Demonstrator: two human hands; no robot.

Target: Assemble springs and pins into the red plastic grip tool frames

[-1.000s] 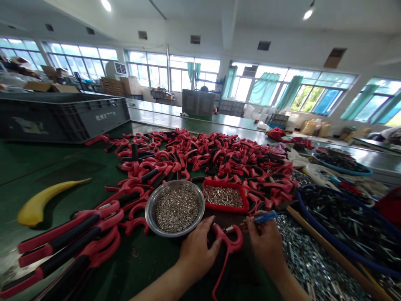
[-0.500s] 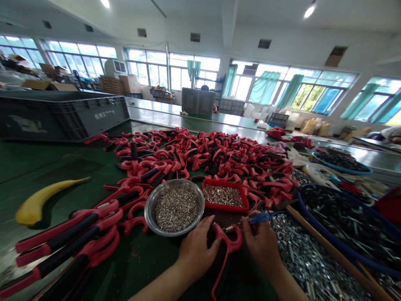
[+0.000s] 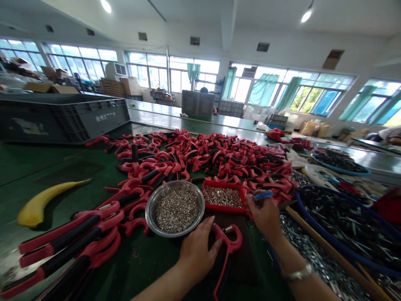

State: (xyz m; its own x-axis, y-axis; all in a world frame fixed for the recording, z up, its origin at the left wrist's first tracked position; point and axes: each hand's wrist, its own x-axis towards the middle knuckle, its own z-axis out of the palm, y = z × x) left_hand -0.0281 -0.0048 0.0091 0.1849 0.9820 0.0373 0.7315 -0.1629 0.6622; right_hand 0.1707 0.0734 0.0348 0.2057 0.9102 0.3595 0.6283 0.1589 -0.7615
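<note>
My left hand [image 3: 199,255] rests at the lower middle with its fingers against a red-and-black hook-shaped tool handle [image 3: 230,240], which lies on a dark mat and carries a small metal fitting at its top. My right hand [image 3: 266,215] is raised and apart from that handle, pinching a small blue-handled screwdriver [image 3: 262,195]. A steel bowl of small metal pins [image 3: 150,209] sits left of my left hand. Just beyond it, a red tray [image 3: 223,209] also holds metal pins. A large heap of red-and-black handles [image 3: 203,159] spreads behind them.
Long red-and-black tools [image 3: 62,236] and a yellow curved piece [image 3: 46,200] lie on the green bench at left. A blue-rimmed basin of dark parts [image 3: 341,217], loose metal hardware [image 3: 310,255] and a wooden pole [image 3: 332,251] fill the right. A grey crate [image 3: 59,119] stands behind.
My right hand has lifted up and away from the red-and-black handle, carrying the blue-handled screwdriver toward the heap. My left hand and the handle have barely moved.
</note>
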